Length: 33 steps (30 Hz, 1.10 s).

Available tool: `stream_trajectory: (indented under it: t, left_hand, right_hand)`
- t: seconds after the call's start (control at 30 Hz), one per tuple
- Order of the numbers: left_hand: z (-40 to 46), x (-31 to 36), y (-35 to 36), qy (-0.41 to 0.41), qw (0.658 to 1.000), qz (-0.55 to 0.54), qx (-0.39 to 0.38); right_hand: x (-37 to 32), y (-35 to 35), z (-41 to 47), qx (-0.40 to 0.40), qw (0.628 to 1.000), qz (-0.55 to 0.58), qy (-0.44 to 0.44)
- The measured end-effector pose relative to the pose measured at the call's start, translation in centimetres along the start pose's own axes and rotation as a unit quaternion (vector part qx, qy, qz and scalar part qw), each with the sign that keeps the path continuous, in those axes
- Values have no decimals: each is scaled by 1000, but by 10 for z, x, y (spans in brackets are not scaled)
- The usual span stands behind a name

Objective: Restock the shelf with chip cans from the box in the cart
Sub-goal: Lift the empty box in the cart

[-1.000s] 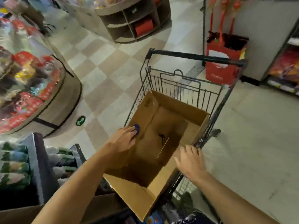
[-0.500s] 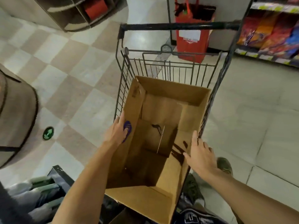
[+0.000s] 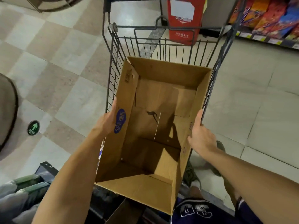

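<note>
Box (image 3: 163, 75) in wire cart (image 3: 113, 65), hands (image 3: 106, 120) flat against both outer walls.

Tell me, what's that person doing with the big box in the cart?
A person is holding an open cardboard box that sits in a wire shopping cart. The left hand presses against the box's left wall, and the right hand is on the right side, where the box meets the cart's rim. No chip cans can be seen inside: only bare cardboard shows. Snack bags fill a shelf at the upper right.
</note>
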State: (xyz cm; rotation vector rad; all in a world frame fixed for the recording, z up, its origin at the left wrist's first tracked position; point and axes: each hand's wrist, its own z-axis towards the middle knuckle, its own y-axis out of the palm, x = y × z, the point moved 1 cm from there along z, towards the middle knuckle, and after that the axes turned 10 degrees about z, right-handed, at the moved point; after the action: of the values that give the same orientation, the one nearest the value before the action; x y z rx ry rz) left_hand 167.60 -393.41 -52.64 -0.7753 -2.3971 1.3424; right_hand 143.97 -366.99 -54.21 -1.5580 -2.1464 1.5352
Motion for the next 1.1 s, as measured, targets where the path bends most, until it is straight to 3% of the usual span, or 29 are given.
stream_trajectory:
  t: [0.53,0.7,0.93,1.1]
  left_hand:
    - [-38,-19,-21,20,997,-59,54]
    - [-55,-18,-64,25,993,-77,86]
    - [-76,-3,-141,-30,986,-134,95]
    - [-98,26,-193,-36,981,-178,73]
  right_hand:
    - [-1,-27,-33,33,991,90,-93]
    - [-24,-66,-32,55,987,101,-113]
    - [-36,-120,-29,109,972,138,-159]
    - [-37,-182,-23,114,965,137,-190]
